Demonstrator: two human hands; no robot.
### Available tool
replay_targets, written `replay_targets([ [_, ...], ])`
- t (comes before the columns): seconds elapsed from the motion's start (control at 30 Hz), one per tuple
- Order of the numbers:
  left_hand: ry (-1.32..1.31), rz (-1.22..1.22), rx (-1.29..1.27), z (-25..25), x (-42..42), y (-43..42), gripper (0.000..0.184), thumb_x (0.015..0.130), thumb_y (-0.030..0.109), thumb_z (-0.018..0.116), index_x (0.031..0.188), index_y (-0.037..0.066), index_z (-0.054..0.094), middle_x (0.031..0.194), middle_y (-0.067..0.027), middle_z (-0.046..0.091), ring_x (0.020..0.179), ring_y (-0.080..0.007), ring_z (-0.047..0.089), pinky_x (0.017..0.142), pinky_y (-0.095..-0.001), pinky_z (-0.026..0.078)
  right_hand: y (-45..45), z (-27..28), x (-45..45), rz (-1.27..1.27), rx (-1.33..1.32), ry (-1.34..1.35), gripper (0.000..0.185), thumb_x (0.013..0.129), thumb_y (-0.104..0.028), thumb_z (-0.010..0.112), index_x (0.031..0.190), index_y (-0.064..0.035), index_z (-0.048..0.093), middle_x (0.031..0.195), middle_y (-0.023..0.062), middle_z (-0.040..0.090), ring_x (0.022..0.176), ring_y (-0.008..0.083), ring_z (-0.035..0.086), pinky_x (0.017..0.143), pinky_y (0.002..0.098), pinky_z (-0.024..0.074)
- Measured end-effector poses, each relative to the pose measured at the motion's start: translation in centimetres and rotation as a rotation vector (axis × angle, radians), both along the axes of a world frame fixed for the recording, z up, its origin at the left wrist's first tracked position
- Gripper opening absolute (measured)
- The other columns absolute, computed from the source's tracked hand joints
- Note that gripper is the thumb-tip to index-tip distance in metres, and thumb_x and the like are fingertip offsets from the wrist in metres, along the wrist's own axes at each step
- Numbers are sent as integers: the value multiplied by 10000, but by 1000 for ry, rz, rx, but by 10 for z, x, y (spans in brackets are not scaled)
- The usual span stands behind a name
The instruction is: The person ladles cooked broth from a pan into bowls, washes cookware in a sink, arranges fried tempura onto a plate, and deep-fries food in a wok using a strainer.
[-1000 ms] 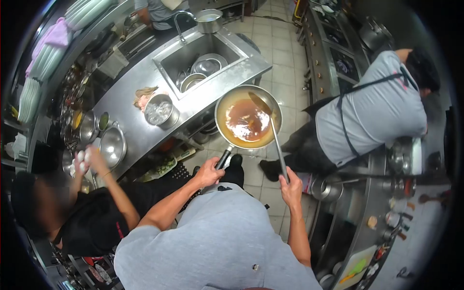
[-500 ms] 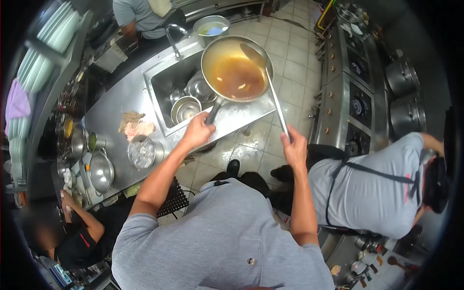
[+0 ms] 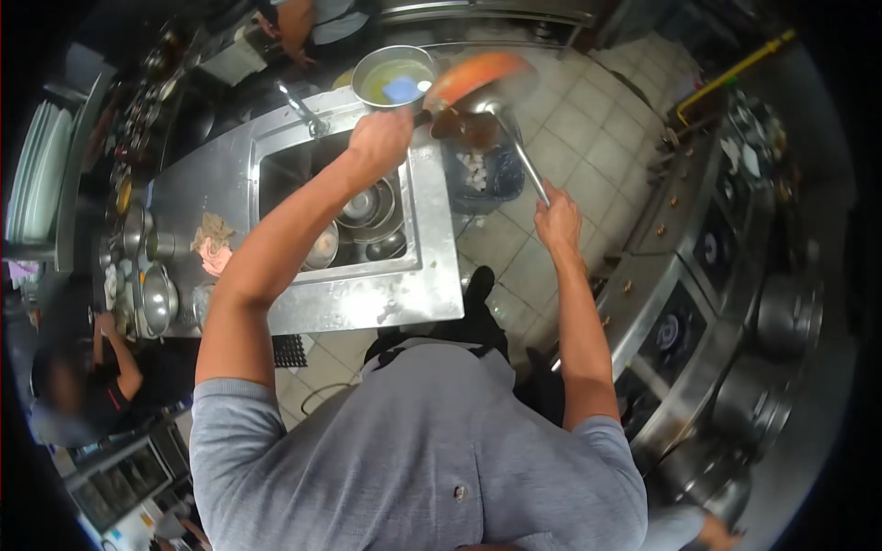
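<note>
My left hand (image 3: 381, 138) is closed around the dark handle of a frying pan (image 3: 482, 78), past the far edge of the sink unit. The pan is steeply tipped, its orange side up and blurred by motion. Brown liquid (image 3: 470, 131) spills from its lower rim over a dark-lined waste bin (image 3: 503, 188), where pale scraps lie. In my right hand (image 3: 559, 219) is the long metal shaft of a ladle (image 3: 522, 154); its head is up against the pan, partly lost in blur.
Left of the bin, the steel sink (image 3: 418, 262) contains pots and bowls. A metal basin (image 3: 360, 81) with yellowish water and a blue sponge stands behind it. Stove burners (image 3: 669, 335) line the right side. A co-worker (image 3: 335, 20) stands beyond the sink, another at far left.
The pan has gone from level, full of brown liquid, to tipped over the bin, with liquid pouring out. Both hands have moved forward with it, and the view has turned right.
</note>
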State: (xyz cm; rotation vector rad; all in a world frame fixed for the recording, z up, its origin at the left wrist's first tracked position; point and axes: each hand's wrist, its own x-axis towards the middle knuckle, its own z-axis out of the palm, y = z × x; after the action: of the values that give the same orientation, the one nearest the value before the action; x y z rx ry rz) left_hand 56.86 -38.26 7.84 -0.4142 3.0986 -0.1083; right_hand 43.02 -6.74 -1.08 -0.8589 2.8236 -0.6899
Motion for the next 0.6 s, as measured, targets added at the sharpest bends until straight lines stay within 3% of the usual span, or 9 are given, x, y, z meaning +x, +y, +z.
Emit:
replay_targets([
  [0.1,-19,-17,-109,-5,-62,6,184,947,102,469,981,-39,583,758,-156,711,696,-337,722,593,-429,579,7,-34,-48,82,96,-34,469,871,-107,627,1339,-111,591,1085,198,630,971,412,651,835,503,522],
  [0.2,-60,54,-173,-19,-106,0,168,942,108,480,966,-15,591,750,-144,712,690,-321,726,587,-409,580,4,-55,-86,147,155,-54,479,865,-107,633,1342,-111,587,1061,199,631,972,408,651,835,499,524],
  [0.3,-141,123,-104,-13,-123,-2,201,894,90,520,1015,-39,616,816,-163,718,767,-320,727,652,-409,584,17,-72,-106,149,170,-60,485,861,-88,625,1344,-105,586,1072,199,629,959,412,652,825,500,523],
  [0.4,-207,209,40,7,-134,8,279,822,87,575,1048,-63,639,919,-196,716,877,-326,715,751,-431,576,39,-97,-121,127,68,-197,439,876,-78,626,1313,-59,590,970,208,679,937,414,660,812,481,524],
  [0.47,-197,375,179,14,-136,11,282,786,97,608,1027,-39,662,980,-211,710,904,-352,707,795,-443,569,52,-111,-135,137,-232,-347,347,902,-112,633,1235,-21,597,787,182,655,818,346,684,739,433,522],
  [0.53,-208,493,225,5,-137,14,293,768,126,624,1022,-9,682,1018,-228,706,937,-393,695,837,-453,560,66,-108,-150,147,-221,-457,287,914,-139,632,1176,-24,636,768,162,651,773,305,672,721,416,522],
  [0.57,-93,590,276,-6,-134,20,287,759,140,634,1001,-2,695,1016,-239,706,953,-398,692,849,-452,554,66,-105,-152,153,-212,-568,240,925,-166,631,1117,-27,675,750,142,647,728,263,660,702,400,522],
  [0.6,18,701,316,-10,-125,25,282,750,154,645,981,6,707,1014,-251,706,968,-404,689,860,-451,548,76,-121,-159,84,-272,-699,227,949,-190,614,1120,-52,669,723,93,610,650,205,606,603,371,497],
])
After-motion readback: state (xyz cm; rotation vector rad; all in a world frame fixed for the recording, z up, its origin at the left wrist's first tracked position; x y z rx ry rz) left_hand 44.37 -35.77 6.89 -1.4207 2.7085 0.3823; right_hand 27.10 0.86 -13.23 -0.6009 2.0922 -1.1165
